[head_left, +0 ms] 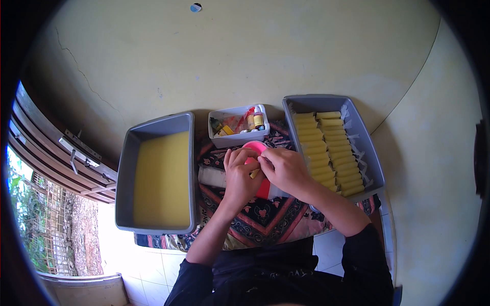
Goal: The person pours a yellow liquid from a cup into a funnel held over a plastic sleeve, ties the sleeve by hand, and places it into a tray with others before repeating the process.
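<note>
Both hands meet over the middle of the patterned cloth, in front of a pink round-rimmed container [255, 146]. My left hand [241, 177] is closed, its fingers curled, with a small yellow piece [254, 174] showing at its inner side. My right hand [285, 167] touches it with thumb and fingers pinched together; what lies in the pinch is hidden. Below the hands a red object [263, 189] shows in part. Beside my left hand lies a whitish clear plastic pack [211, 177].
A grey tub [192, 168] with yellow liquid stands on the left. Another grey tub [375, 168] on the right holds rows of yellow filled plastic tubes [314, 148]. A white box [239, 139] with small bottles sits behind, against the wall. A window opens at far left.
</note>
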Demonstrator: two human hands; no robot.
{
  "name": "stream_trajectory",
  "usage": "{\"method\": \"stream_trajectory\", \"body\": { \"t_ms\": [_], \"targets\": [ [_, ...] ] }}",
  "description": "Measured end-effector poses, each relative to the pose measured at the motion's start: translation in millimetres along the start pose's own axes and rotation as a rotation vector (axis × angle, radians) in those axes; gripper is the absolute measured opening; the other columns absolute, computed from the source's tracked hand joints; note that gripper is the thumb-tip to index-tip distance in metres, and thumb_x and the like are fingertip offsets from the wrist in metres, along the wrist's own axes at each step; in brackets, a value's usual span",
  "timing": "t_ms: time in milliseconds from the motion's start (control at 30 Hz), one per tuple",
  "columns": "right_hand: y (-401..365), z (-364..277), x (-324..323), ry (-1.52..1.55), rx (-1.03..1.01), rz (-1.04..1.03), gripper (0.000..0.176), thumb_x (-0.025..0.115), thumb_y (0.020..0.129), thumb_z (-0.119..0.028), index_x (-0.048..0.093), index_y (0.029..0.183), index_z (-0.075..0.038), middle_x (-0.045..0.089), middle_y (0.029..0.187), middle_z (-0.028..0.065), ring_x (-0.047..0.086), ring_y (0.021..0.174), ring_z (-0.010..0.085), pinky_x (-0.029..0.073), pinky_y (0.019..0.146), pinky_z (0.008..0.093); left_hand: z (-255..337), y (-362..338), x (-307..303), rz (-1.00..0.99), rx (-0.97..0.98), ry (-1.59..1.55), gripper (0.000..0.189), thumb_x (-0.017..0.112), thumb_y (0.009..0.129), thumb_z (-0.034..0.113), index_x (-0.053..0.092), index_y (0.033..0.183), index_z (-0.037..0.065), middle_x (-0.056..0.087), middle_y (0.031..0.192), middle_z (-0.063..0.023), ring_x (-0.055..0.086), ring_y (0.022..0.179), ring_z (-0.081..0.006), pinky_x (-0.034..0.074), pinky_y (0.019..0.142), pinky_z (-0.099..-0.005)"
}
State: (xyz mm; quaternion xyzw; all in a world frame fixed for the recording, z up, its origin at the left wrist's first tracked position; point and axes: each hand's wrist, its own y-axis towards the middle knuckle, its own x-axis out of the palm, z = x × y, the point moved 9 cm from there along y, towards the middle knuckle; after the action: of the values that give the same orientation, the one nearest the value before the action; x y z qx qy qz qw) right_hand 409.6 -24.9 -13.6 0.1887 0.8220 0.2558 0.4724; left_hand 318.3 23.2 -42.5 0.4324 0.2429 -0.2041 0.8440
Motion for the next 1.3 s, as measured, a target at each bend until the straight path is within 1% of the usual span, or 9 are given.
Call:
{"method": "stream_trajectory", "body": {
  "t_ms": [300,400,500,600,667,767,867,1167,1300],
  "targets": [
    [-1,-2,3,-0.142,0.062,-0.102,0.016,0.053,0.087,-0.014,0.054,0.08,0.0,0.06,0.064,0.0169,0.062,0.059,0.0316,0.05,0.054,0.0426,19,3,-12,-0.033,0.092,0.106,0.012,0.07,0.066,0.013,0.069,0.077,0.008,0.058,0.104,-0.0039,0.05,0.115,-0.0254,0.022,0.107,-0.0554],
    [-6,6,14,-0.083,0.122,-0.214,0.015,0.052,0.088,-0.014,0.053,0.082,0.0,0.062,0.066,0.0186,0.063,0.062,0.0326,0.049,0.056,0.0431,21,0,-19,-0.002,0.135,0.164,0.011,0.071,0.065,0.013,0.069,0.075,0.008,0.058,0.102,-0.0034,0.051,0.113,-0.0247,0.021,0.107,-0.0544],
    [-9,17,30,0.26,0.153,-0.299,0.014,0.049,0.09,-0.013,0.052,0.084,0.0,0.061,0.067,0.0193,0.062,0.064,0.0331,0.047,0.058,0.0419,21,-5,-24,0.02,0.161,0.203,0.011,0.072,0.065,0.013,0.068,0.075,0.01,0.058,0.1,-0.0018,0.052,0.112,-0.0234,0.02,0.108,-0.0555],
    [-8,13,32,0.531,0.177,-0.354,0.013,0.046,0.093,-0.012,0.051,0.087,-0.001,0.059,0.067,0.0147,0.059,0.06,0.027,0.045,0.058,0.0384,18,-11,-27,0.075,0.16,0.197,0.012,0.074,0.064,0.013,0.068,0.075,0.012,0.059,0.096,-0.0003,0.053,0.111,-0.0221,0.02,0.108,-0.0553],
    [-12,14,41,0.878,0.343,-0.422,0.01,0.048,0.094,-0.011,0.049,0.087,-0.005,0.046,0.067,0.0015,0.041,0.055,0.0064,0.033,0.047,0.0233,16,-14,-28,0.104,0.149,0.181,0.013,0.075,0.064,0.012,0.068,0.075,0.012,0.059,0.094,0.0,0.053,0.11,-0.0218,0.021,0.108,-0.0545],
    [-14,11,44,1.074,0.495,-0.485,0.008,0.047,0.095,-0.01,0.048,0.088,-0.007,0.043,0.068,-0.0036,0.038,0.052,0.0024,0.028,0.045,0.0189,13,-15,-33,0.197,0.088,0.111,0.014,0.075,0.064,0.01,0.07,0.076,0.012,0.06,0.093,0.0002,0.053,0.11,-0.0217,0.023,0.107,-0.0522],
    [-10,9,41,1.159,0.463,-0.532,0.006,0.049,0.093,-0.009,0.05,0.087,-0.006,0.045,0.068,-0.0028,0.038,0.05,0.0019,0.028,0.043,0.0182,13,-16,-36,0.255,0.039,0.087,0.015,0.075,0.064,0.01,0.07,0.077,0.012,0.06,0.094,0.0,0.053,0.111,-0.0228,0.025,0.107,-0.0508],
    [-6,23,30,0.883,0.293,-0.483,0.005,0.067,0.075,0.0,0.062,0.074,-0.001,0.057,0.065,-0.0015,0.05,0.056,0.0023,0.038,0.05,0.019,7,-9,-23,0.118,0.037,-0.041,0.014,0.068,0.062,0.006,0.065,0.076,0.004,0.055,0.093,-0.0071,0.051,0.108,-0.0291,0.029,0.104,-0.0474],
    [-8,27,33,0.86,0.325,-0.441,0.007,0.067,0.072,0.005,0.062,0.073,-0.001,0.059,0.068,-0.0009,0.052,0.062,0.0026,0.04,0.053,0.0188,-9,-7,-8,0.031,-0.05,-0.327,0.015,0.066,0.066,0.006,0.063,0.08,0.002,0.054,0.099,-0.0093,0.049,0.105,-0.0288,0.026,0.103,-0.05]
  ]
}}
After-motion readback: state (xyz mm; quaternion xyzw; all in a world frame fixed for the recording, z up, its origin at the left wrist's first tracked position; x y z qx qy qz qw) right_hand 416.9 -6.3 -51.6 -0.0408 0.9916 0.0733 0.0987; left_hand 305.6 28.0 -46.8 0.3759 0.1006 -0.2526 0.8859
